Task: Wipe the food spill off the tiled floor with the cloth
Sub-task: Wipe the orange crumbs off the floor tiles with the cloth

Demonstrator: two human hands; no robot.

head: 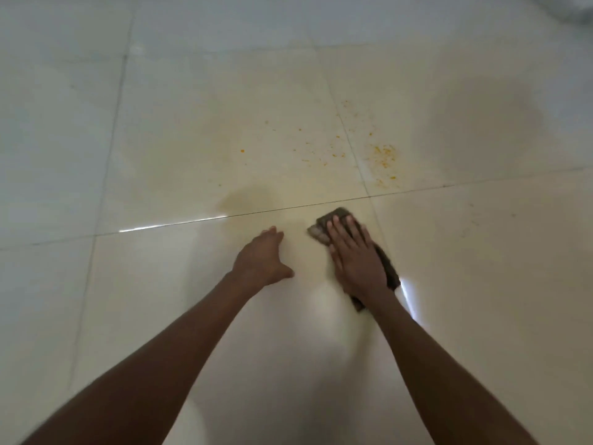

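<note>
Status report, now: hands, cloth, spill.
Right hand flat on cloth, pressing it to the floor. Left hand open, braced on tile. Spill unwiped, beyond the cloth. Nothing in the way.

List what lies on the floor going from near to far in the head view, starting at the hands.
Right hand pressing flat on the brown cloth → grout line just beyond the cloth → orange food crumbs scattered on the far tiles.
</note>
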